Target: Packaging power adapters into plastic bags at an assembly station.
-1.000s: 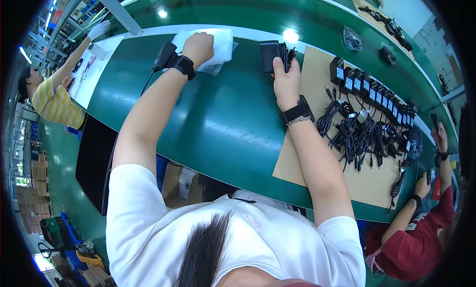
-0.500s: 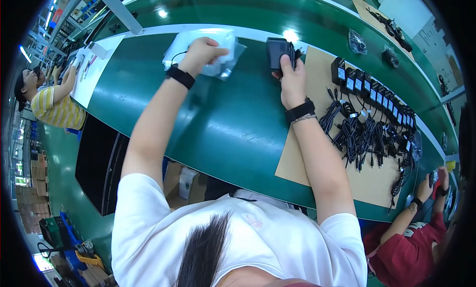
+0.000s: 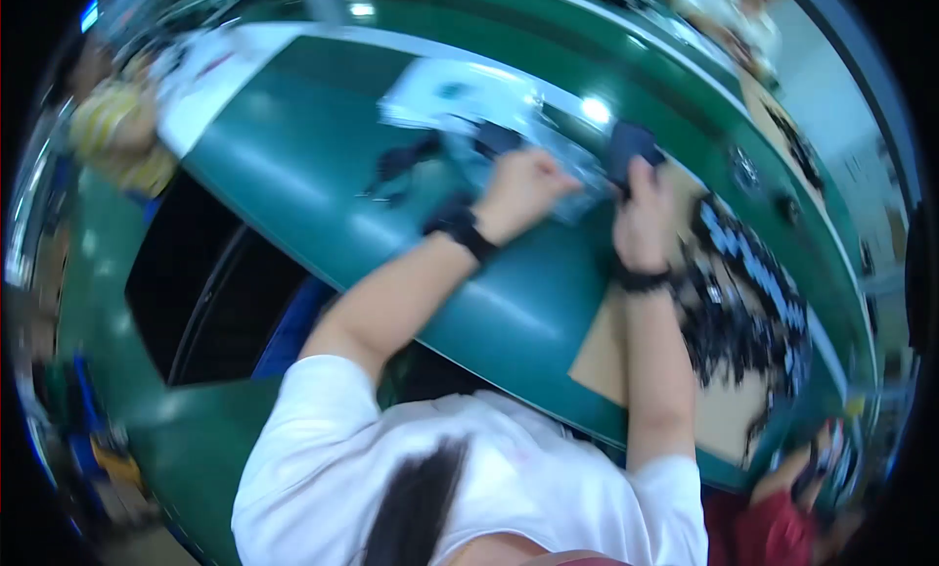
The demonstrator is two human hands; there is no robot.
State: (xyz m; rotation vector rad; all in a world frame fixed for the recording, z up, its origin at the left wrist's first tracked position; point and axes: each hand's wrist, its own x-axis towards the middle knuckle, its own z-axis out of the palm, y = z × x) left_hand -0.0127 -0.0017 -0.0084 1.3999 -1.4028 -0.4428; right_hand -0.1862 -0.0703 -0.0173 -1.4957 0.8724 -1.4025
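Observation:
My right hand (image 3: 644, 214) is wrapped round a black power adapter (image 3: 631, 147), held above the green table beside the tan board. To its left, my left hand (image 3: 526, 192) is closed in a pinch at a crumpled clear plastic bag (image 3: 579, 180), though motion blur softens the fingers. Just beyond that hand lies a dark block (image 3: 496, 138), seemingly another adapter, next to a stack of clear bags (image 3: 440, 91). A bundled black cable (image 3: 401, 165) rests on the table left of my left wrist.
On the tan board (image 3: 611, 356) at the right stand rows of black adapters with coiled cables (image 3: 729, 292). A person in yellow stripes (image 3: 122, 140) is at the far left, one in red (image 3: 773, 522) at the lower right, another in white (image 3: 719, 13) across the table.
The view has swung, shifting the table rightward in the picture. My left hand has come closer to my right. A dark block and bundled cable now show left of it. The right hand still holds the adapter.

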